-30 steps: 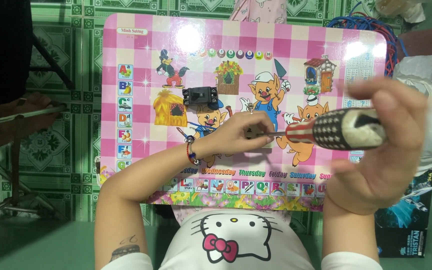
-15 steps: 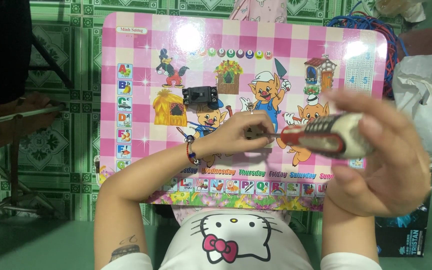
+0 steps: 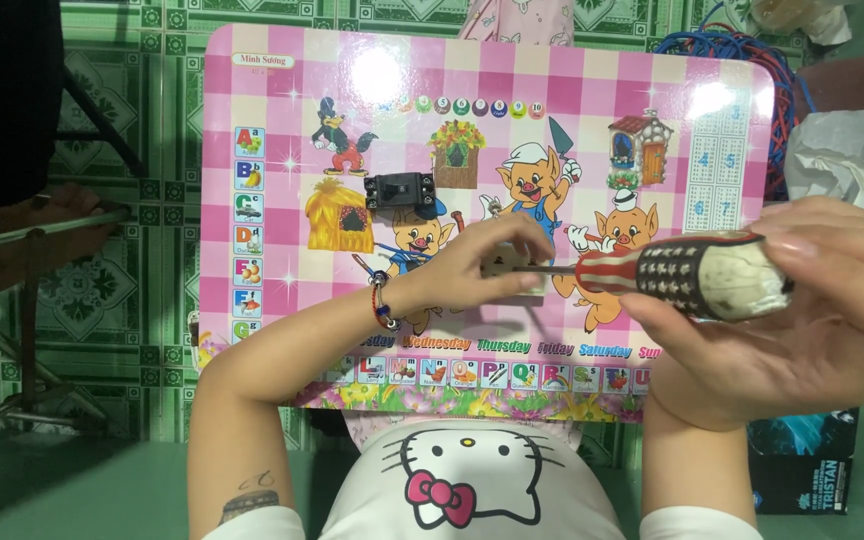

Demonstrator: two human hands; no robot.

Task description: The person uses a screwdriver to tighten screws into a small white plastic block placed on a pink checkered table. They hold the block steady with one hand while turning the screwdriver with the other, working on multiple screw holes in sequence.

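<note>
My right hand (image 3: 812, 310) grips a screwdriver (image 3: 672, 272) by its red, white and dark patterned handle, close to the camera. Its thin shaft runs left to a small pale part (image 3: 508, 262) that my left hand (image 3: 477, 265) pinches against the pink checked tabletop (image 3: 282, 100). The part is mostly hidden under my left fingers. A bead bracelet (image 3: 381, 301) circles my left wrist. A small black boxy part (image 3: 399, 190) lies on the table just above my left hand, apart from it.
The small table has cartoon pictures and rounded corners. Blue and red wires (image 3: 752, 50) coil at its far right corner. A crumpled white plastic bag (image 3: 847, 165) lies to the right, a dark box (image 3: 802, 470) below it. Metal bars (image 3: 22, 330) stand on the green tiled floor at left.
The screwdriver handle has turned in my right hand and my fingers have shifted along it. My left hand stays on the small part.
</note>
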